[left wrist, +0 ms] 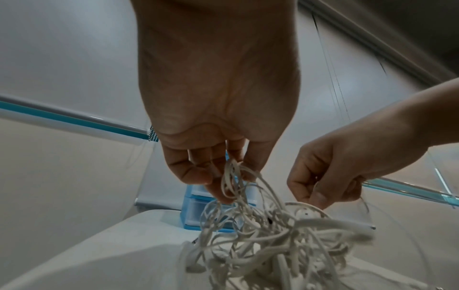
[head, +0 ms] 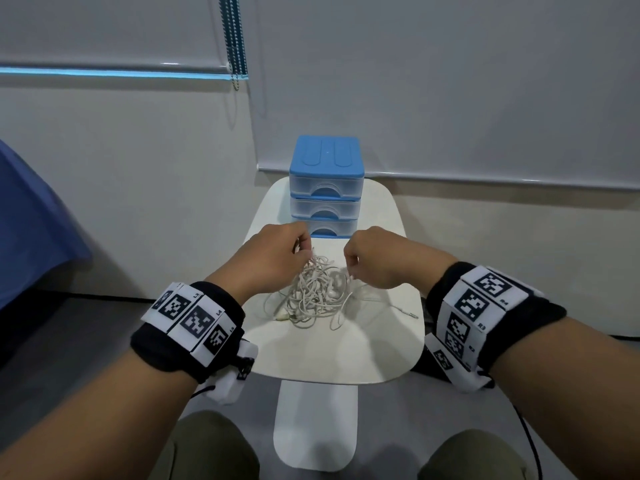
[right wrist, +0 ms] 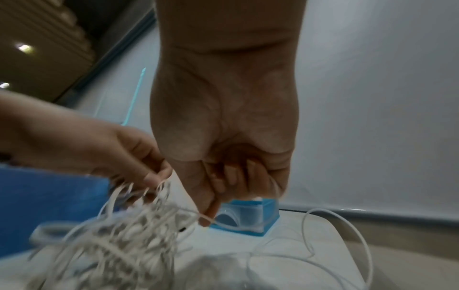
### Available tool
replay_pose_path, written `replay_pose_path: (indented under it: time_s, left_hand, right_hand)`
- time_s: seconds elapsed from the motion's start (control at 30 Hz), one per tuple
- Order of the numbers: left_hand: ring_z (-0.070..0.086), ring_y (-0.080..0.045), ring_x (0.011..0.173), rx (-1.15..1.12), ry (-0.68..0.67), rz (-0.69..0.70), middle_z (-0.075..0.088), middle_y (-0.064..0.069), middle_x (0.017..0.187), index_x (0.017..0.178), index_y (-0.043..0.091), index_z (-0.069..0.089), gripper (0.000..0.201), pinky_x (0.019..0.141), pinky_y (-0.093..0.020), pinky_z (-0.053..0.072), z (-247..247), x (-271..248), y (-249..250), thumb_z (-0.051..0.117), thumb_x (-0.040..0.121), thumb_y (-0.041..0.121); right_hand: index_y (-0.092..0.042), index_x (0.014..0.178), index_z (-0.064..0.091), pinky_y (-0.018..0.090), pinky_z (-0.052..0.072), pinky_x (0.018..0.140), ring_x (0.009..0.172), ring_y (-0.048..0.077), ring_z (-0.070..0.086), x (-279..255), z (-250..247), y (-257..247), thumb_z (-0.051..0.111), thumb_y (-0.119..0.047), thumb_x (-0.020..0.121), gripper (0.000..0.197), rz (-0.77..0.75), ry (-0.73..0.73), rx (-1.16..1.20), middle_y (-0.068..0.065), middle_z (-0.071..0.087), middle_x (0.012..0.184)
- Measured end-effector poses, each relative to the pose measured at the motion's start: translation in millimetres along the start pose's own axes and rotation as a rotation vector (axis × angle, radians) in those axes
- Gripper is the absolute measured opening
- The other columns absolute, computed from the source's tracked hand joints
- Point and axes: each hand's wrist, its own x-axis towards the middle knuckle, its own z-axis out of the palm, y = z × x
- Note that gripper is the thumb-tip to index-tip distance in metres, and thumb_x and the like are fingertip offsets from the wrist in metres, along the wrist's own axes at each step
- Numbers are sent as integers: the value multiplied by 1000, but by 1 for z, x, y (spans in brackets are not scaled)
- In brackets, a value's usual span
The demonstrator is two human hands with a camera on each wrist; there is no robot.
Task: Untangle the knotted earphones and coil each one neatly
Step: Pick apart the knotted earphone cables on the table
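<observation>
White throughout: the tangled earphones (head: 317, 294), knotted on a white table (head: 391, 348). Behind, a drawer unit (head: 326, 188) with a bright blue top and blue frame around clear, frosted drawers. On both wrists, black wristbands (head: 194, 332) carrying white panels printed with black square-code patterns. At the far left, a blue cloth (head: 31, 230). Pale grey-white the window blinds (head: 450, 81), with a silvery bead chain (head: 235, 39). Olive-green the trousers (head: 207, 445); grey the floor (head: 86, 341).

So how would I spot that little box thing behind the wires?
Find the white table. At its far end, beyond the earphone tangle, stands a small drawer unit. It is the only blue thing there: a blue lid over three stacked clear drawers.
</observation>
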Motion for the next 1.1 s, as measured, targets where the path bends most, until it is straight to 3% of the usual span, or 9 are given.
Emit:
replay_pose_path:
  time_s: [0.17, 0.27, 0.37, 0.57, 0.7, 0.83, 0.93, 1.0, 1.1]
  left_hand:
    - [61, -19, 81, 34, -25, -52, 66, 4, 95, 89, 27, 61, 10, 78, -41, 54, -11, -3, -14, 61, 98, 23]
    - [62, -20, 82, 56, 14, -91, 66, 5, 93, 86, 29, 61, 12, 79, -41, 55, -15, -4, -21, 62, 96, 22]
    - [63, -18, 83, 66, 38, -117, 65, 7, 92, 85, 30, 63, 12, 78, -39, 55, -10, -6, -16, 62, 92, 21]
    - [61, -18, 83, 28, 69, -166, 63, 8, 91, 85, 35, 59, 17, 74, -36, 52, 1, -10, -17, 64, 90, 20]
    - [61, -18, 91, -146, 116, -179, 59, 3, 109, 117, 32, 51, 33, 76, -38, 49, -3, -20, -22, 70, 92, 24]
    - [44, -14, 119, -154, 17, -60, 41, 7, 127, 129, 41, 48, 59, 99, -37, 42, -1, -30, -1, 81, 81, 44]
    - [36, -16, 121, 66, -156, -55, 36, 9, 127, 127, 43, 50, 69, 102, -40, 40, 14, -27, 5, 85, 70, 56]
    - [45, -17, 115, 102, -190, -124, 39, 7, 124, 125, 39, 52, 73, 97, -38, 46, 23, -20, 0, 89, 64, 51]
    - [56, -19, 100, 95, -163, -184, 50, 3, 117, 117, 32, 56, 59, 79, -31, 47, 27, -8, -4, 87, 68, 41]
  right_hand:
    - [-14, 97, 56, 34, 44, 74, 89, 32, 54, 5, -18, 35, 44, -15, 95, 12, 224, 95, 40, 11, 60, 109]
    - [-15, 90, 60, 34, 47, 72, 84, 33, 57, 2, -34, 54, 47, -11, 94, 14, 338, 353, 194, 11, 63, 98]
    - [-17, 92, 64, 33, 45, 72, 86, 29, 56, 0, -46, 56, 49, -10, 97, 17, 289, 530, 453, 3, 61, 91]
    - [-30, 90, 63, 28, 41, 59, 76, 19, 60, 9, -25, 45, 45, -6, 98, 31, 220, 342, 529, 5, 65, 106]
    - [-31, 108, 66, 28, 42, 68, 85, 18, 61, 5, -15, 41, 50, -12, 97, 27, 255, 338, 610, 1, 64, 116]
    - [-20, 94, 72, 16, 44, 63, 76, 10, 57, -11, -15, 19, 64, -14, 92, 10, 70, 368, 719, -3, 68, 93]
    - [-16, 81, 74, 21, 46, 66, 66, 5, 58, -20, -15, 8, 71, -14, 88, 7, -56, 172, 694, -2, 71, 80]
    - [-16, 85, 76, 26, 51, 67, 64, 6, 62, -21, -8, 6, 74, -16, 87, 4, -83, -33, 680, 2, 73, 84]
    - [-23, 108, 73, 33, 53, 87, 90, 16, 67, -16, 9, 2, 80, -24, 85, 24, -65, -177, 492, 0, 70, 106]
